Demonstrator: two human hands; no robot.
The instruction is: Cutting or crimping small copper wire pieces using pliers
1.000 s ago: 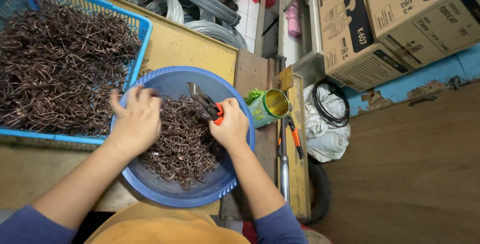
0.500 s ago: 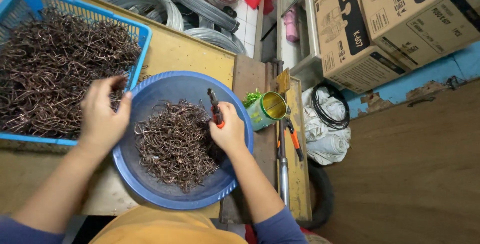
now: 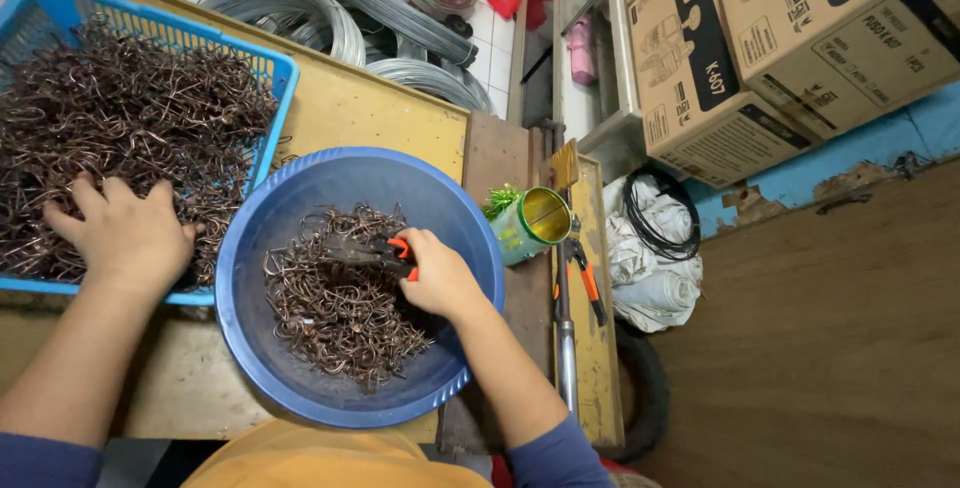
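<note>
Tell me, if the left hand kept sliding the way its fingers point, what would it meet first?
The left hand points up the picture, into the blue plastic basket. It already rests on the tangled brown wire hooks; more of these come first, then probably the basket's far wall.

Brown printed cartons [image 3: 790, 38] upper right
</note>
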